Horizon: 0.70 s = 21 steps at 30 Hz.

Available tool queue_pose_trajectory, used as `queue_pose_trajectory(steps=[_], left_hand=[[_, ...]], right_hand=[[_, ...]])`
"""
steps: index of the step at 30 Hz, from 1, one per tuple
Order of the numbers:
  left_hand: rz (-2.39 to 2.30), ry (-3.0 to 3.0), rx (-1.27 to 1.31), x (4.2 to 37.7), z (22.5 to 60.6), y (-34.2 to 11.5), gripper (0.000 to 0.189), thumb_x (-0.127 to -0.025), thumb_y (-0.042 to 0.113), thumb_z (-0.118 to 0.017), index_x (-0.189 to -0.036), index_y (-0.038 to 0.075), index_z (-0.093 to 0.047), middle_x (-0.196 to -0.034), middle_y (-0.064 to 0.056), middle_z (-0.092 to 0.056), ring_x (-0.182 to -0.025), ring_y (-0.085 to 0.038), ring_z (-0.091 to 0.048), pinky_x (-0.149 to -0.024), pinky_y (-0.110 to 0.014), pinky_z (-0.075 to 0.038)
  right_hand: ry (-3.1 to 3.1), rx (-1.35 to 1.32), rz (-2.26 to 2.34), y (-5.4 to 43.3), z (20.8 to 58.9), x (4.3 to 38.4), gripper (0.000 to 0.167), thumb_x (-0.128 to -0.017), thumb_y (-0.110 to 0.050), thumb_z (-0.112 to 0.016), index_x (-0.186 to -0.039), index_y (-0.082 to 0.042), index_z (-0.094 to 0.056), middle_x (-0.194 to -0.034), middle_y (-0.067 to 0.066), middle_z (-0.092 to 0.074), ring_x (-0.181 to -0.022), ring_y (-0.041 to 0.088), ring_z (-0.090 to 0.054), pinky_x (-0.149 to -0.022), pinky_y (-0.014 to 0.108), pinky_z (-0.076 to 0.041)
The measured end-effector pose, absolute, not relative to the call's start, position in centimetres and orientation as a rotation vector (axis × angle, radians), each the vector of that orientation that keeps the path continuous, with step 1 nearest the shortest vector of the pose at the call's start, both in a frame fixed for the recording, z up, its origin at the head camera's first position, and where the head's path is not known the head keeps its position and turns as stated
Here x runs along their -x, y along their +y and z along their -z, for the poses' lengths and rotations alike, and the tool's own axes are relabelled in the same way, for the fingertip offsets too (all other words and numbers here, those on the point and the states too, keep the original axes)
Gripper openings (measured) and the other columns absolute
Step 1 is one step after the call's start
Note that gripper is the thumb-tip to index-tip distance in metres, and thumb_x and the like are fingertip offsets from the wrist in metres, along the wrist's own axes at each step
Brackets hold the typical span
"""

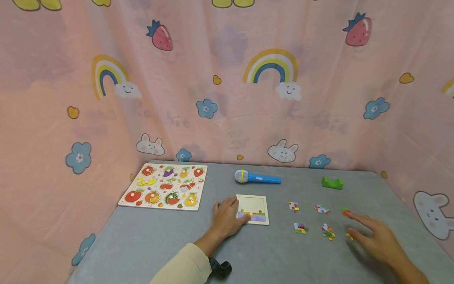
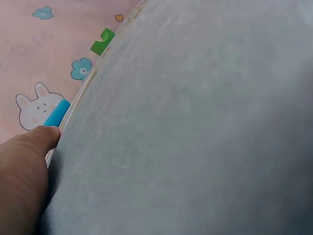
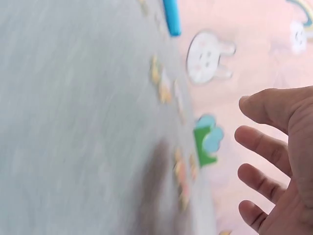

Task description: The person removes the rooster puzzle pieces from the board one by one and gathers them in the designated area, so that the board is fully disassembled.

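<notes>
My left hand (image 1: pixel 226 218) rests at the left side of a small puzzle board (image 1: pixel 253 202), fingertips near its top left corner and thumb over its lower part. Fitted pieces with a purple and green picture line the bottom of the board. To the right, several loose jigsaw pieces lie in two rows, among them a piece with red dots (image 1: pixel 293 207) and one with green and orange (image 1: pixel 328 232). My right hand (image 1: pixel 377 238) is spread above the right end of these rows. Its index fingertip overlaps an orange and green piece (image 1: pixel 345 211), the thumb a yellowish piece (image 1: pixel 350 236).
A large fruit peg board (image 1: pixel 161 187) lies at the back left. Behind the puzzle board is a blue toy microphone (image 1: pixel 262 178). A green notched block (image 1: pixel 332 182) stands at the back right. The grey table (image 1: pixel 269 256) ends at a pink patterned curtain (image 1: pixel 227 90).
</notes>
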<state>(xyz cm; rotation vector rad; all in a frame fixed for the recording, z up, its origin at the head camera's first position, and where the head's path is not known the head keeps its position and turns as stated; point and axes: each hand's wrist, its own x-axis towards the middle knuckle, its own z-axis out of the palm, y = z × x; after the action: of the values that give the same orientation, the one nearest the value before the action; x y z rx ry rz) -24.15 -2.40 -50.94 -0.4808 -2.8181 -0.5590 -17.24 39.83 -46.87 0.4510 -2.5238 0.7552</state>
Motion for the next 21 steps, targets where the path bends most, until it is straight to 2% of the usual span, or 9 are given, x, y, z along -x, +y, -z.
queue_pose_trajectory(steps=[2, 4, 6, 10, 14, 17, 21], left_hand=[[0.553, -2.823, 0.477, 24.1, 50.9, -2.4, 0.07, -0.088, 0.056, -0.061, -0.134, 0.003, -0.056, -0.142, -0.007, -0.048, -0.13, -0.022, -0.041, -0.104, -0.055, -0.021], [0.553, -2.826, 0.479, 24.1, 50.8, -2.4, 0.07, -0.088, 0.056, -0.06, -0.134, 0.003, -0.056, -0.142, -0.007, -0.048, -0.13, -0.022, -0.041, -0.104, -0.055, -0.021], [0.553, -2.828, 0.48, 24.1, 50.8, -2.4, 0.07, -0.088, 0.057, -0.06, -0.134, 0.003, -0.056, -0.142, -0.007, -0.048, -0.131, -0.022, -0.041, -0.104, -0.056, -0.021], [0.552, -2.826, 0.48, 24.2, 50.8, -2.5, 0.071, -0.088, 0.058, -0.06, -0.134, 0.003, -0.056, -0.142, -0.007, -0.048, -0.131, -0.021, -0.041, -0.104, -0.056, -0.021], [0.558, -2.824, 0.485, 24.1, 50.9, -2.4, 0.073, -0.087, 0.058, -0.06, -0.134, 0.003, -0.056, -0.142, -0.007, -0.048, -0.131, -0.021, -0.041, -0.104, -0.056, -0.021], [0.556, -2.828, 0.49, 24.1, 50.9, -2.4, 0.074, -0.087, 0.059, -0.06, -0.135, 0.003, -0.055, -0.142, -0.006, -0.048, -0.13, -0.021, -0.041, -0.104, -0.056, -0.021], [0.545, -2.828, 0.492, 24.1, 50.9, -2.4, 0.075, -0.087, 0.06, -0.06, -0.135, 0.003, -0.055, -0.142, -0.006, -0.048, -0.13, -0.022, -0.041, -0.104, -0.056, -0.021]], right_hand=[[-2.459, -0.513, -0.786, 39.0, 46.4, 17.4, 0.045, -0.072, -0.004, -0.082, -0.115, -0.009, -0.07, -0.113, -0.001, -0.065, -0.107, -0.018, -0.038, -0.086, 0.005, -0.023], [-2.434, -0.544, -0.806, 38.0, 45.8, 17.5, 0.048, -0.073, -0.002, -0.082, -0.118, -0.012, -0.07, -0.116, -0.012, -0.061, -0.108, -0.017, -0.038, -0.086, 0.006, -0.023], [-2.418, -0.566, -0.823, 36.9, 45.4, 17.6, 0.047, -0.072, -0.001, -0.081, -0.117, -0.01, -0.07, -0.116, -0.015, -0.059, -0.109, -0.014, -0.04, -0.086, 0.006, -0.024], [-2.445, -0.543, -0.837, 34.8, 44.6, 18.0, 0.045, -0.075, -0.007, -0.081, -0.118, -0.011, -0.07, -0.115, -0.004, -0.064, -0.107, -0.003, -0.046, -0.086, 0.024, -0.032], [-2.469, -0.528, -0.852, 32.8, 44.2, 18.3, 0.042, -0.076, -0.008, -0.08, -0.117, -0.007, -0.069, -0.113, 0.012, -0.066, -0.105, 0.018, -0.05, -0.082, 0.044, -0.033], [-2.486, -0.54, -0.876, 31.4, 43.7, 18.5, 0.042, -0.077, -0.008, -0.079, -0.118, -0.004, -0.068, -0.114, 0.016, -0.065, -0.105, 0.029, -0.05, -0.082, 0.05, -0.034], [-2.475, -0.583, -0.922, 29.8, 43.2, 19.0, 0.043, -0.077, -0.005, -0.078, -0.119, -0.001, -0.066, -0.116, 0.017, -0.064, -0.107, 0.034, -0.05, -0.083, 0.053, -0.035]])
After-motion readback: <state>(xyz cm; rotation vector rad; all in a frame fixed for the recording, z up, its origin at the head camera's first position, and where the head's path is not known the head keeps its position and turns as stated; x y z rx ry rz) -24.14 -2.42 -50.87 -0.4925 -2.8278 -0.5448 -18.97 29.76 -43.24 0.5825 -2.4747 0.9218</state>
